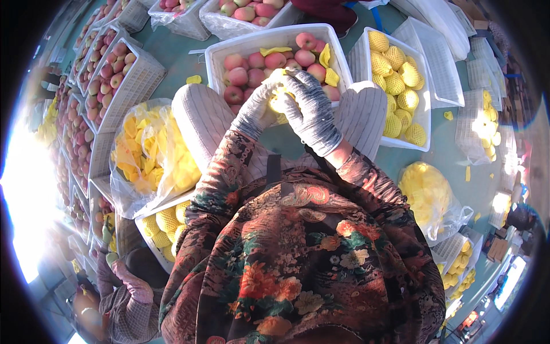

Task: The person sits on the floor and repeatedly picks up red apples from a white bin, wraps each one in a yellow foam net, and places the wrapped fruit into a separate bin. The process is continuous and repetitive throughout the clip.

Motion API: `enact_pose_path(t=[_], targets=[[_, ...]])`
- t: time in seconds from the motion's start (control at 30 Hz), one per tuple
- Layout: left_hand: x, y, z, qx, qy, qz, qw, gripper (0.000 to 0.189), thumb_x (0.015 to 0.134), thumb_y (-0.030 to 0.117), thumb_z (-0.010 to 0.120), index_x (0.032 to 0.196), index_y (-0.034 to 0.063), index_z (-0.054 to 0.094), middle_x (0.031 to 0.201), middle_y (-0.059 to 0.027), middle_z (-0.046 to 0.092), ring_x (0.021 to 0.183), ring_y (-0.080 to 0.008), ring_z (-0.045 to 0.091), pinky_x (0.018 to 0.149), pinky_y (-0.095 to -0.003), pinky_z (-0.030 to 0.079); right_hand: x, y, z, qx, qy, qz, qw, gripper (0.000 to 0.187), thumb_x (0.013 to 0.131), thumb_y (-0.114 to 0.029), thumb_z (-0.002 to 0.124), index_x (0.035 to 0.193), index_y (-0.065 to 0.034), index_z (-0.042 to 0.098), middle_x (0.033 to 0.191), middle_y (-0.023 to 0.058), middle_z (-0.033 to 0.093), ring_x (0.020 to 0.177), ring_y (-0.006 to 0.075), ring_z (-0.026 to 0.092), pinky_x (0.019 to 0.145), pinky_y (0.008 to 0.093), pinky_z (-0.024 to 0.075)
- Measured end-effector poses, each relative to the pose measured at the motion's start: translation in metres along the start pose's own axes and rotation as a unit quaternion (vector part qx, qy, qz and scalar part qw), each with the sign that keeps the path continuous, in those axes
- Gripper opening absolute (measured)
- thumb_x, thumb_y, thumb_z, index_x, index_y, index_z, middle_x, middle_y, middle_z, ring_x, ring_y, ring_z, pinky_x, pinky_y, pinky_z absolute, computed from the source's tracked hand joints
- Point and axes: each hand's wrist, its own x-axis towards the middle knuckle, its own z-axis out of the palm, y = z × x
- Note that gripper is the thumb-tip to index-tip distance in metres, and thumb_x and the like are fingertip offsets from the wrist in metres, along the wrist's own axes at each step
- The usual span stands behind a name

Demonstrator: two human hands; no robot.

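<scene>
My left hand (254, 111) and my right hand (313, 112), both in grey knit gloves, meet above a white plastic crate (258, 42) of pink-red apples (256, 77). Between them they grip a yellow foam fruit net (277, 99). My fingers cover much of it, so I cannot tell whether an apple is inside. Loose yellow foam nets (325, 56) lie on the apples at the crate's right side, and another foam net (275, 50) lies near its back. The crate stands just beyond my bent knees.
On the right stands a white crate (404, 145) of net-wrapped fruit (393, 81), beside an empty crate (434, 64). Bags of yellow nets lie left (146, 146) and right (425, 193). Apple crates (137, 77) line the left. A co-worker (129, 301) is at lower left.
</scene>
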Motion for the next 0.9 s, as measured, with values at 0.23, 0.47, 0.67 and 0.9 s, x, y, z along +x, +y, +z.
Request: enact_pose_path(t=[0.23, 0.47, 0.67, 0.9], targets=[[-0.012, -0.002, 0.0, 0.029, -0.028, 0.035, 0.999, 0.063, 0.077, 0.033, 0.073, 0.13, 0.0093, 0.048, 0.127, -0.0094, 0.056, 0.117, -0.0262, 0.053, 0.101, -0.0453, 0.043, -0.014, 0.05, -0.007, 0.453, 0.069, 0.489, 0.742, 0.028, 0.099, -0.027, 0.048, 0.113, -0.0062, 0.061, 0.107, 0.0079, 0.064, 0.098, 0.0158, 0.062, 0.086, 0.0309, 0.0504], [-0.02, -0.001, -0.007, -0.034, -0.102, 0.05, 0.993, 0.06, 0.087, 0.039, 0.063, 0.133, 0.004, 0.045, 0.131, -0.0126, 0.052, 0.121, -0.0269, 0.05, 0.105, -0.0427, 0.039, -0.015, 0.042, 0.011, 0.737, 0.014, 0.546, 0.399, 0.062, 0.092, -0.056, 0.046, 0.126, -0.0047, 0.05, 0.113, 0.0117, 0.064, 0.099, 0.0241, 0.066, 0.072, 0.0446, 0.0599], [-0.017, 0.004, -0.031, 0.656, -0.025, 0.202, 0.727, 0.058, 0.088, 0.038, 0.062, 0.133, 0.005, 0.045, 0.132, -0.0131, 0.052, 0.12, -0.0279, 0.05, 0.104, -0.0437, 0.039, -0.034, 0.059, 0.003, 0.785, -0.158, 0.47, 0.37, 0.046, 0.093, -0.043, 0.052, 0.122, -0.0067, 0.053, 0.103, 0.008, 0.066, 0.084, 0.02, 0.067, 0.059, 0.0321, 0.0576], [-0.027, 0.011, 0.011, 0.11, -0.074, 0.047, 0.99, 0.062, 0.077, 0.035, 0.075, 0.127, 0.0084, 0.052, 0.126, -0.0083, 0.058, 0.116, -0.0258, 0.055, 0.102, -0.0418, 0.043, -0.014, 0.04, -0.011, 0.715, 0.028, 0.495, 0.493, 0.036, 0.093, -0.02, 0.055, 0.125, -0.004, 0.051, 0.107, 0.0066, 0.065, 0.097, 0.0201, 0.064, 0.084, 0.0359, 0.0528]])
